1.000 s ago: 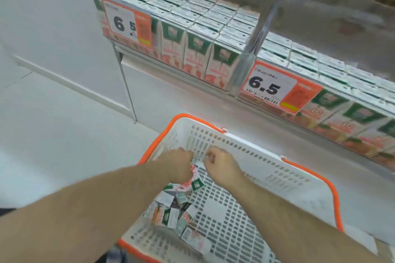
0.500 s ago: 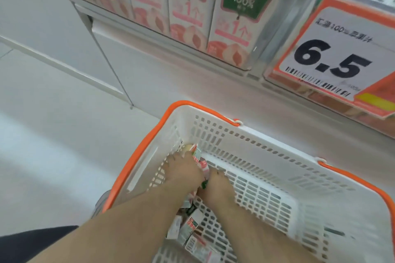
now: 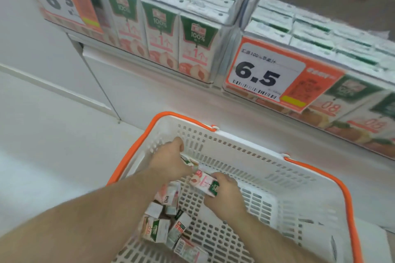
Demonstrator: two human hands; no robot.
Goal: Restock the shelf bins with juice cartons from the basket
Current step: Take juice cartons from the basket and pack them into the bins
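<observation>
Both my hands are down inside a white basket (image 3: 267, 168) with an orange rim. My right hand (image 3: 226, 195) grips a pink and green juice carton (image 3: 204, 182) lying on its side. My left hand (image 3: 171, 160) is curled round another small carton (image 3: 189, 162), mostly hidden under the fingers. Several loose juice cartons (image 3: 168, 226) lie in a heap at the basket's left side. Above, the left shelf bin (image 3: 220, 49) holds rows of upright peach juice cartons (image 3: 196, 47). The right shelf bin (image 3: 333, 53) is packed with cartons too.
Orange and white price tags reading 6.5 hang on the left bin front (image 3: 64, 0) and on the right bin front (image 3: 275, 74). A clear divider (image 3: 248, 0) separates the bins. White cabinet panels (image 3: 132, 92) stand behind the basket, pale floor (image 3: 47, 134) to the left.
The view has tilted back up from the basket toward the shelf. My hands have drawn apart, and my right hand has lifted a carton off the pile.
</observation>
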